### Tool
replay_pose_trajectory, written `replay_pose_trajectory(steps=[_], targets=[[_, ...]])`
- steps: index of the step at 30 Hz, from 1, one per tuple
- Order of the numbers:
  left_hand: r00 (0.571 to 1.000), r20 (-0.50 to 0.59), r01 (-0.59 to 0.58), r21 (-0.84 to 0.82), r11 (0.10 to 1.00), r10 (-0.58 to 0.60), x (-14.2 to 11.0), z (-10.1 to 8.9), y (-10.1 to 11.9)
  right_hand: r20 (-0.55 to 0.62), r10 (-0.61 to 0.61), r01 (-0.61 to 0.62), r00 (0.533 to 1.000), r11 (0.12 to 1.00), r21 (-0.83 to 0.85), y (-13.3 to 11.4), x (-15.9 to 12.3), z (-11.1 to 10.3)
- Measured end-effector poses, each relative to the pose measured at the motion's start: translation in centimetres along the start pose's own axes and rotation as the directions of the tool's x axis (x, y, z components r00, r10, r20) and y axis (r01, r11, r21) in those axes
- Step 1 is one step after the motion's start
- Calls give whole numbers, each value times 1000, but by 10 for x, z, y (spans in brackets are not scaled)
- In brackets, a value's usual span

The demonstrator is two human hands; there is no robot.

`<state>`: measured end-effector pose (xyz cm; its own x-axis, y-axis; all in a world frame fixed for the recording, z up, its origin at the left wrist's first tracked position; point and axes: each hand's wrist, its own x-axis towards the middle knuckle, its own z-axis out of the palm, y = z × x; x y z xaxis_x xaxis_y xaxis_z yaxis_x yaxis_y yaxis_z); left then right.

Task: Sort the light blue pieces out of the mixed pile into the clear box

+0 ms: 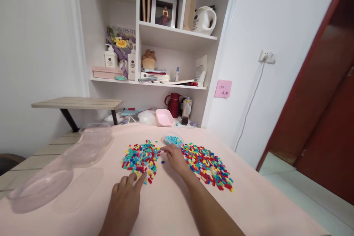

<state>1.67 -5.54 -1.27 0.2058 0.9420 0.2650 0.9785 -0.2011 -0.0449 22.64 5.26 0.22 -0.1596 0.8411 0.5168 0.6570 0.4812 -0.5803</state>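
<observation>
Small oblong coloured pieces, too small to name exactly, lie in two heaps on a pink-covered table (166, 206). At the near edge of the left heap (141, 156), my left hand (124, 195) rests with thumb and fingers apart, fingertips by a few yellow and red pieces. My right hand (174, 158) reaches between the heaps, index finger stretched toward the left heap's right edge; I see no piece in it. Just beyond that hand stands a clear container (177, 144) of light-blue pieces. The right heap (207, 166), mostly red, blue, yellow and green, spreads beside my right forearm.
Clear plastic containers (85, 149) line the table's left side, beside a small wooden shelf (77, 102). A pink basin (165, 117), a red jug (173, 105) and a bottle (186, 112) stand at the back. White shelving (177, 33) rises behind the table.
</observation>
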Motion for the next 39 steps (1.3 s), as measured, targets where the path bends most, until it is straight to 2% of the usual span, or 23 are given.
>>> replay_pose_trajectory(steps=[5,7,10,13,16,18,24,27,31,34,39], targets=[[999,37,6,6,1000,-6,2,-1,1,178,-89,102,980,993,-64,-3,-10,11],[999,40,3,2,1000,-3,2,0,1,216,-111,130,970,989,-73,-4,-11,13],[999,38,2,4,1000,-2,2,2,0,249,-133,137,959,991,2,-1,-9,11],[999,41,13,4,1000,-13,3,2,0,206,-92,82,974,995,58,6,-4,8],[999,35,32,-8,999,-32,3,0,0,117,2,-4,993,1000,17,12,-2,7],[999,26,40,-14,999,-40,3,0,0,104,27,-25,994,999,-23,14,-3,8],[999,27,33,-17,999,-33,3,0,1,195,-12,36,981,992,-119,6,-9,15],[999,33,29,-33,999,-28,2,-1,1,234,-66,73,970,997,-18,2,-9,14],[1000,2,18,-50,999,-18,0,-2,1,176,-31,14,984,995,96,3,-8,7],[1000,-4,15,-63,998,-15,-1,-2,1,188,-11,-7,982,995,97,2,-8,4],[1000,15,3,-86,996,-2,0,-3,2,297,-58,47,953,998,42,-1,-10,6]])
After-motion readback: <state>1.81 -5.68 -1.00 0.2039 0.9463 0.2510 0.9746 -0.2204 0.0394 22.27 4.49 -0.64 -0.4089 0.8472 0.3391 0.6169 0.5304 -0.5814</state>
